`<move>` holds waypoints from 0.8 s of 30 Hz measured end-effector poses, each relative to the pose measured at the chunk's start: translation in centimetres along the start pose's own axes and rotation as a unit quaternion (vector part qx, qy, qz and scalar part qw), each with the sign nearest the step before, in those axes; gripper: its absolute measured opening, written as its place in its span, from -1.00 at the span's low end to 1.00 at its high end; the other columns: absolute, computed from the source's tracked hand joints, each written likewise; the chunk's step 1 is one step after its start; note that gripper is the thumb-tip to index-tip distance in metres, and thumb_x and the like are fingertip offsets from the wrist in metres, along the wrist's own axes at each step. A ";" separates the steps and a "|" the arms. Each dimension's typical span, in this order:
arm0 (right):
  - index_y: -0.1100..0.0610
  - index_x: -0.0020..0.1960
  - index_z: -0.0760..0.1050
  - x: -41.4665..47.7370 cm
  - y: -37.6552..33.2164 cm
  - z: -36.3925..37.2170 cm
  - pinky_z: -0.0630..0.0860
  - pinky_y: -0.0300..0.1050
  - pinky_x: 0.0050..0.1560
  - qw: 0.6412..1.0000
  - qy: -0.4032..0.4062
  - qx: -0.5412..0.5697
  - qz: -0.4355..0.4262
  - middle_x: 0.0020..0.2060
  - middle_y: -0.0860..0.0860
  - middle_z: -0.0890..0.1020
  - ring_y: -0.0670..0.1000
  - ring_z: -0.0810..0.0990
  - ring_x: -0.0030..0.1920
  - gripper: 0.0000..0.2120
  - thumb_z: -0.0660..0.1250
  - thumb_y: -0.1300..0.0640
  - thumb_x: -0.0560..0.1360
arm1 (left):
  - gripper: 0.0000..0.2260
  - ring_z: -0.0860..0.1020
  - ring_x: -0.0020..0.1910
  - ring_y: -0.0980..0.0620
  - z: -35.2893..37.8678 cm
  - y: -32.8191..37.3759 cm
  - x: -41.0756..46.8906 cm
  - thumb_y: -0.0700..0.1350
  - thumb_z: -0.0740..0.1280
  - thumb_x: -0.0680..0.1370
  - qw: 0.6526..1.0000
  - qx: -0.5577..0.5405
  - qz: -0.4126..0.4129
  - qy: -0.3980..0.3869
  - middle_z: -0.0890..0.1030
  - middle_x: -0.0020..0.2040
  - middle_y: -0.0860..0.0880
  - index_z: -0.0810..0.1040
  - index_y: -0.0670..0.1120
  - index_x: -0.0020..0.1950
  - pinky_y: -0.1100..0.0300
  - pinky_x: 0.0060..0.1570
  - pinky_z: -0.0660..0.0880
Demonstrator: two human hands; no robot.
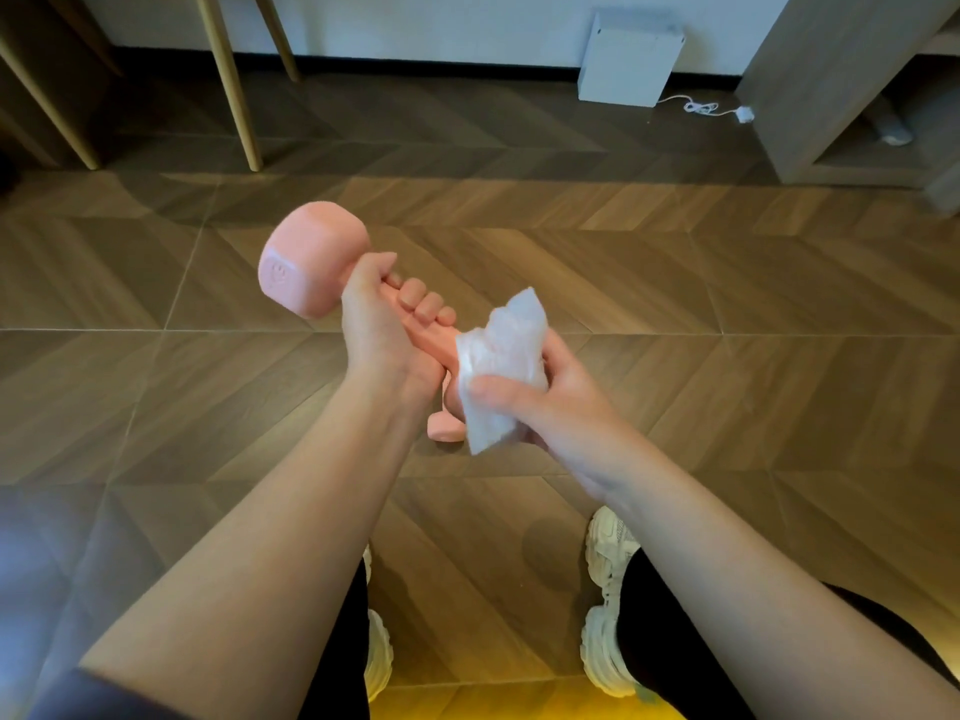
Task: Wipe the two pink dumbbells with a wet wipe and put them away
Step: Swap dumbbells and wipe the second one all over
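Observation:
My left hand (pixel 382 324) grips the handle of a pink dumbbell (pixel 306 259), held in the air with one head pointing up and to the left. My right hand (pixel 540 402) holds a crumpled white wet wipe (pixel 501 356) wrapped over the dumbbell's lower end, which the wipe hides. Below my hands a second pink dumbbell (pixel 444 426) lies on the floor; only a small part of it shows between my wrists.
Wood-pattern floor (pixel 675 304) all around. Wooden chair or table legs (pixel 234 80) stand at the back left. A white box (pixel 628 57) with a cable leans on the far wall. A grey cabinet (pixel 841 85) stands at the back right. My white shoes (pixel 605 605) are at the bottom.

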State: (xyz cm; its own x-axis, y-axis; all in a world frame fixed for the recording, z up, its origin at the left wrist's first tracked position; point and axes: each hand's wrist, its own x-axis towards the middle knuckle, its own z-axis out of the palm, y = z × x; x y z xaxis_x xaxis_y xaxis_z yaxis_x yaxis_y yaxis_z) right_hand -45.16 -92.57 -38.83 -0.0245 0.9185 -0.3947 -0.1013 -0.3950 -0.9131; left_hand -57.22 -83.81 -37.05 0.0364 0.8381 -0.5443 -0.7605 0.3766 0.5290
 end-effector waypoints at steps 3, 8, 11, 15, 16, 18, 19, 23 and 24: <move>0.02 0.15 0.48 0.0 -0.7 0.9 0.65 0.19 0.02 0.998 0.056 0.039 0.014 0.01 0.11 0.69 0.06 0.71 -0.05 -0.68 0.41 -0.12 0.50 | -0.72 0.13 -0.54 0.06 0.6 -0.5 -0.4 -0.14 0.19 0.57 1.000 0.015 -0.006 -0.014 0.15 -0.48 0.05 0.18 -0.03 -0.30 0.22 -0.50 0.21; 0.19 0.31 0.43 -0.1 -1.4 -0.7 0.57 0.29 0.09 0.984 -0.010 0.170 0.055 0.21 0.27 0.60 0.18 0.64 0.06 -0.55 0.25 -0.08 0.54 | -0.72 0.15 -0.54 0.07 0.4 0.0 -0.2 -0.14 0.17 0.57 0.999 0.001 0.009 -0.041 0.15 -0.49 0.06 0.22 -0.03 -0.33 0.22 -0.50 0.21; 0.18 0.41 0.36 -0.4 -1.1 -1.5 0.51 0.28 0.20 0.962 -0.095 0.227 0.115 0.33 0.29 0.51 0.26 0.56 0.23 -0.39 0.37 -0.07 0.46 | -0.71 0.16 -0.54 0.08 0.2 0.0 -0.4 -0.14 0.17 0.56 0.998 -0.015 0.009 -0.058 0.17 -0.50 0.06 0.24 -0.04 -0.35 0.22 -0.48 0.21; 0.09 0.37 0.40 -0.4 -0.6 -1.1 0.44 0.39 0.27 0.977 -0.066 0.192 0.069 0.28 0.15 0.58 0.19 0.57 0.27 -0.37 0.51 0.07 0.34 | -0.74 0.31 -0.52 0.08 0.5 -0.4 -0.6 -0.10 0.26 0.56 0.999 0.000 0.000 -0.036 0.30 -0.47 0.04 0.28 -0.04 -0.30 0.23 -0.41 0.34; 0.04 0.35 0.41 -0.4 -0.7 -0.8 0.51 0.30 0.24 0.988 -0.031 0.141 0.060 0.23 0.07 0.62 0.10 0.63 0.21 -0.37 0.51 0.07 0.32 | -0.73 0.31 -0.52 0.08 0.6 -0.6 -0.7 -0.09 0.27 0.57 1.000 0.003 -0.004 -0.028 0.30 -0.46 0.04 0.27 -0.04 -0.28 0.23 -0.41 0.35; -0.01 0.31 0.43 -0.2 -0.7 -0.3 0.61 0.16 0.13 0.997 0.014 0.063 0.033 0.14 0.02 0.66 0.02 0.68 0.10 -0.42 0.51 -0.02 0.34 | -0.72 0.23 -0.53 0.09 0.6 -0.9 -0.5 -0.08 0.27 0.58 1.000 0.002 -0.013 -0.011 0.23 -0.48 0.05 0.24 -0.04 -0.27 0.25 -0.47 0.30; 0.00 0.28 0.45 -0.2 -0.7 -0.1 0.62 0.16 0.09 0.999 0.021 0.046 0.020 0.12 0.05 0.67 0.02 0.68 0.07 -0.49 0.49 -0.09 0.40 | -0.71 0.20 -0.54 0.09 0.5 -0.9 -0.4 -0.09 0.26 0.58 1.000 -0.001 -0.016 -0.004 0.20 -0.48 0.06 0.23 -0.03 -0.27 0.25 -0.49 0.27; 0.05 0.22 0.46 -0.4 -1.3 -0.7 0.62 0.06 0.02 0.996 -0.014 0.090 0.010 0.07 0.11 0.64 0.02 0.65 0.02 -0.69 0.28 -0.08 0.57 | -0.71 0.18 -0.57 0.09 0.4 -0.2 0.1 -0.13 0.23 0.56 1.000 -0.023 -0.013 0.010 0.19 -0.52 0.07 0.23 -0.03 -0.32 0.25 -0.53 0.24; 0.02 0.25 0.44 -0.5 -1.3 -1.0 0.61 -0.01 0.00 0.994 -0.042 0.101 0.006 0.08 0.07 0.62 0.00 0.64 0.04 -0.69 0.34 -0.04 0.55 | -0.71 0.18 -0.58 0.09 0.3 0.1 0.2 -0.13 0.22 0.56 0.999 -0.031 -0.011 0.012 0.19 -0.52 0.07 0.22 -0.03 -0.33 0.26 -0.53 0.24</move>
State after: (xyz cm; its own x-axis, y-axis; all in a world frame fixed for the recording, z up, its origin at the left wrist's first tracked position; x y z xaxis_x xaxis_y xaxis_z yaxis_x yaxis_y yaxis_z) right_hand -44.02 -92.51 -37.55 -0.1090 0.9157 -0.3868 -0.2974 -0.4014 -0.8663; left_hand -57.07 -83.53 -36.93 0.0386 0.8205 -0.5703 -0.7989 0.3681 0.4756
